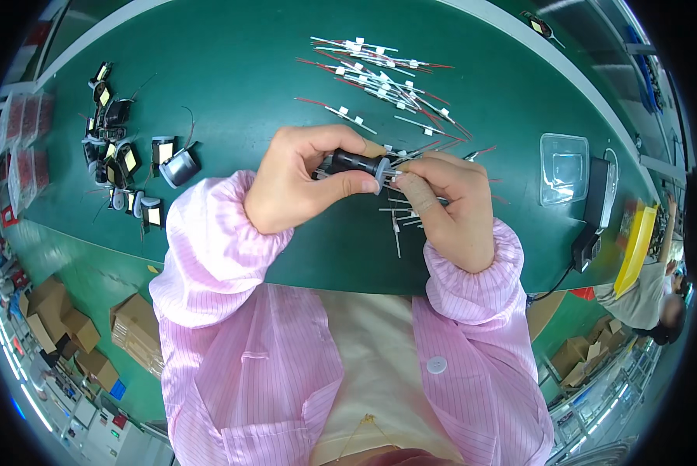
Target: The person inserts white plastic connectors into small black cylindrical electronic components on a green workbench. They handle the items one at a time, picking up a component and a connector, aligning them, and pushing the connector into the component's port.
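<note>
Holding black spool [353, 162] over green bench [232, 93] with left hand [295, 175], probably so grey flange [382, 170] faces right hand [451, 198] — that one's pinching white bit [396, 175]. White-sleeved wires [383, 87] beyond — easy reach, I guess.

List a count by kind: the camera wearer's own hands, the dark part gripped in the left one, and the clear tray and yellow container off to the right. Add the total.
Own hands: 2, left hand and right hand
Dark spool-like part: 1
Clear plastic tray: 1
Yellow container: 1
Total: 5
</note>
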Available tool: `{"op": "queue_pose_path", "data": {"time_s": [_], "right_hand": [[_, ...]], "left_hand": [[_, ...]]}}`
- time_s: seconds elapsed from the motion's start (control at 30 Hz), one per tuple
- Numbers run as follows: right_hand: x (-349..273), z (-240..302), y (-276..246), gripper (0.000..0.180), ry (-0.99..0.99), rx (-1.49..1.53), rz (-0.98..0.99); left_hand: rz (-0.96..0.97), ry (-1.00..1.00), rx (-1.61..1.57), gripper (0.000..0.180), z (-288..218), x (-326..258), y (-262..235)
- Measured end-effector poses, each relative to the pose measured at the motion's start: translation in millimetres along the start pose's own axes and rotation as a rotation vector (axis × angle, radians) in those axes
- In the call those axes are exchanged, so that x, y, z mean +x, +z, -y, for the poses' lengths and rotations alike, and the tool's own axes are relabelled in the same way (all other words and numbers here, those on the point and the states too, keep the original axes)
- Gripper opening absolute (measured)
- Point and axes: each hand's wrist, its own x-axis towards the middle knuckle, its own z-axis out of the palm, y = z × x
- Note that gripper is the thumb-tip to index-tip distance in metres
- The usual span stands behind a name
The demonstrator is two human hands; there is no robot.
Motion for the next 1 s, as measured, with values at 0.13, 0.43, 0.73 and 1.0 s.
{"op": "queue_pose_path", "data": {"time_s": [0.13, 0.43, 0.73, 1.0], "right_hand": [[1.5, -4.8, 8.4, 0.004, -0.121, -0.214, -0.131], [0.2, -4.8, 12.1, 0.008, -0.150, -0.211, -0.111], [-4.8, 17.4, 14.6, 0.051, 0.019, -0.079, -0.166], [-11.1, 3.7, 21.7, 0.050, -0.150, -0.733, 0.073]], "left_hand": [[-0.184, 0.260, 0.340, 0.022, 17.3, 2.4, 9.8], [-0.131, 0.247, 0.326, 0.026, 9.8, 3.1, 3.5], [-0.081, -0.069, 0.268, 0.020, -31.4, 14.5, -33.6], [-0.421, 0.073, -0.248, 0.056, -47.0, 92.2, -148.8]]}}
